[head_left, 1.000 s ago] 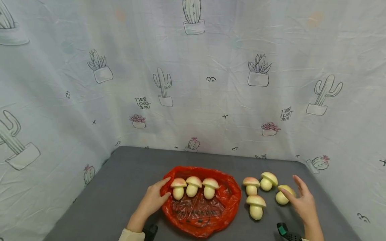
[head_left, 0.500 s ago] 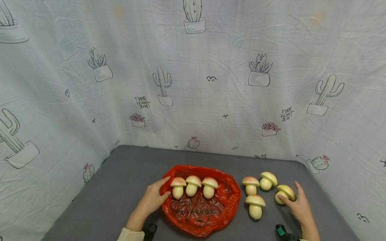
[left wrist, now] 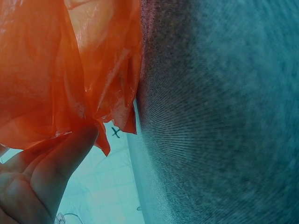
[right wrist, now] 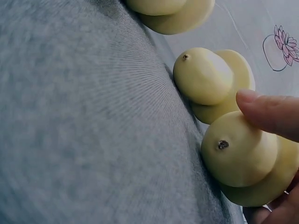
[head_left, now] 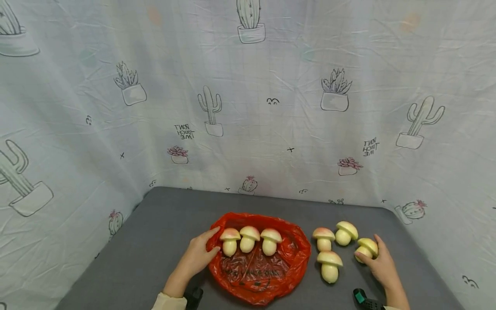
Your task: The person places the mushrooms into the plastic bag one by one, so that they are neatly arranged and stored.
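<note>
A red plastic bag (head_left: pixel 263 297) lies spread wide on the grey table, with three toy mushrooms in a row inside it. My left hand (head_left: pixel 197 254) grips the bag's left rim; in the left wrist view, a finger (left wrist: pixel 79 154) presses against the thin orange-red plastic. To the right of the bag, my right hand (head_left: pixel 384 265) holds the rightmost mushroom (right wrist: pixel 240 149) between thumb and fingers. That mushroom has a pale stem and a yellowish cap, and it is at table level. The right thumb (right wrist: pixel 268 112) lies on its stem, while the fingers curl behind the cap, partly hidden.
Between the bag and my right hand lie more mushrooms: one at the back (head_left: pixel 346 233), one nearer the bag (head_left: pixel 323 239) and one in front (head_left: pixel 329 267). A cactus-print curtain (head_left: pixel 286 129) hangs behind and beside the grey table (head_left: pixel 166 219).
My right hand has come down and left onto the rightmost mushroom, and its thumb and fingers have closed around it. My left hand stays on the bag's rim.
</note>
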`<state>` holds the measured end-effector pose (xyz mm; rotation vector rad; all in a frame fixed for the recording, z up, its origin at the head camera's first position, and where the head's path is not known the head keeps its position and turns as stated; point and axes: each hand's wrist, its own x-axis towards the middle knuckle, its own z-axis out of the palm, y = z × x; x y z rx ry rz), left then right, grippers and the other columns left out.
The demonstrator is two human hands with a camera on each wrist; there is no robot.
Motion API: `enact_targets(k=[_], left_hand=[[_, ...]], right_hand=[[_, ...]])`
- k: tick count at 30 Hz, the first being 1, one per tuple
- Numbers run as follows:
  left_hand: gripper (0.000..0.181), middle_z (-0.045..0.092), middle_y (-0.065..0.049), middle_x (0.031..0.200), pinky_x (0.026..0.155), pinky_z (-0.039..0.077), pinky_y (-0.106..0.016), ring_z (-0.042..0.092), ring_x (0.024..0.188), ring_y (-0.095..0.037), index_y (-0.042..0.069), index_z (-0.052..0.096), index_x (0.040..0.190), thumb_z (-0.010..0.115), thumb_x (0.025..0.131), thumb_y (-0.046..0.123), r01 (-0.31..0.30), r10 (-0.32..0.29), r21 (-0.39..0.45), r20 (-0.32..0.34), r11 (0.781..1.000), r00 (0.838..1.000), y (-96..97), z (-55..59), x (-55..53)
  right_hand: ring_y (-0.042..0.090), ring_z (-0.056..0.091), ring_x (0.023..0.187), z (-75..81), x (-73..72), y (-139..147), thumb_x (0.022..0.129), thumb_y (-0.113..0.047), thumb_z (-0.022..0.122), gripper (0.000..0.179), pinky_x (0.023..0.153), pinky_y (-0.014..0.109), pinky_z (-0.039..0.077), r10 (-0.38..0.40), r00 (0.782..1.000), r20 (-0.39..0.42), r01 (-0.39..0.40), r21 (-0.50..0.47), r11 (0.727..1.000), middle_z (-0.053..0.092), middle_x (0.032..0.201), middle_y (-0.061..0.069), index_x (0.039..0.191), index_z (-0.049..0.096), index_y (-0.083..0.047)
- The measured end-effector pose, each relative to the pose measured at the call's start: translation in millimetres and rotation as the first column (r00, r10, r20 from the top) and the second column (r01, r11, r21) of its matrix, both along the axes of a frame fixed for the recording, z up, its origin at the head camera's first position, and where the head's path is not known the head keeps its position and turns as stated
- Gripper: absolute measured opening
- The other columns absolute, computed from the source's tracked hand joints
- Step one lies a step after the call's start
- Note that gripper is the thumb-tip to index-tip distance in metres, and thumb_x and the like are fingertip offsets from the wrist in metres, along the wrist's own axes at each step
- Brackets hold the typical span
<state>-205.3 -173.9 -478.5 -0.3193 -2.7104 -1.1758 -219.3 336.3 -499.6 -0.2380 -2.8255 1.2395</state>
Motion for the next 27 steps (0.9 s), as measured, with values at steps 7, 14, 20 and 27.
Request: enact_targets(k=[7, 14, 20, 27], left_hand=[[0.052, 0.057, -0.023, 0.129, 0.089, 0.050, -0.050, 0.054, 0.118, -0.039, 0.004, 0.055, 0.133, 0.070, 0.082, 0.005, 0.003, -0.003, -0.009, -0.013, 1.000, 1.000, 0.1, -0.1, 1.0], [0.053, 0.056, -0.022, 0.130, 0.089, 0.050, -0.050, 0.053, 0.119, -0.038, 0.003, 0.054, 0.133, 0.069, 0.083, 0.005, -0.002, 0.002, 0.003, 0.001, 1.000, 1.000, -0.1, 1.0, 0.7], [0.053, 0.056, -0.022, 0.130, 0.090, 0.050, -0.050, 0.053, 0.120, -0.038, 0.003, 0.054, 0.133, 0.070, 0.082, 0.005, 0.001, -0.001, -0.002, -0.003, 1.000, 1.000, -0.1, 0.7, 0.1], [0.053, 0.057, -0.023, 0.129, 0.090, 0.050, -0.050, 0.054, 0.119, -0.038, 0.003, 0.055, 0.133, 0.070, 0.082, 0.005, 0.001, -0.001, -0.006, -0.013, 1.000, 1.000, -0.3, 0.6, -0.1]], right_hand=[[0.056, 0.018, 0.131, -1.4, 2.3, 3.4, 0.087, -0.035, 0.066, 0.104, 0.104, 0.062, 0.023, -0.003, 1.000, 0.026, 0.002, 0.016, 1.000, 0.008, 0.145, 0.043, 0.146, -0.006, 0.012], [0.053, 0.023, 0.129, 0.0, 4.0, 4.8, 0.087, -0.043, 0.064, 0.107, 0.102, 0.061, 0.026, -0.020, 0.997, 0.078, 0.018, 0.019, 1.000, 0.010, 0.145, 0.042, 0.147, -0.006, 0.010], [0.053, 0.025, 0.129, 7.0, 6.2, 2.6, 0.088, -0.043, 0.063, 0.104, 0.101, 0.061, 0.027, -0.028, 0.997, 0.076, 0.025, 0.035, 0.999, 0.013, 0.145, 0.041, 0.148, -0.004, 0.010], [0.052, 0.027, 0.128, 23.4, 11.6, -3.1, 0.089, -0.045, 0.061, 0.100, 0.099, 0.061, 0.029, -0.039, 0.999, 0.002, 0.039, 0.041, 0.998, 0.018, 0.145, 0.040, 0.149, 0.000, 0.006]])
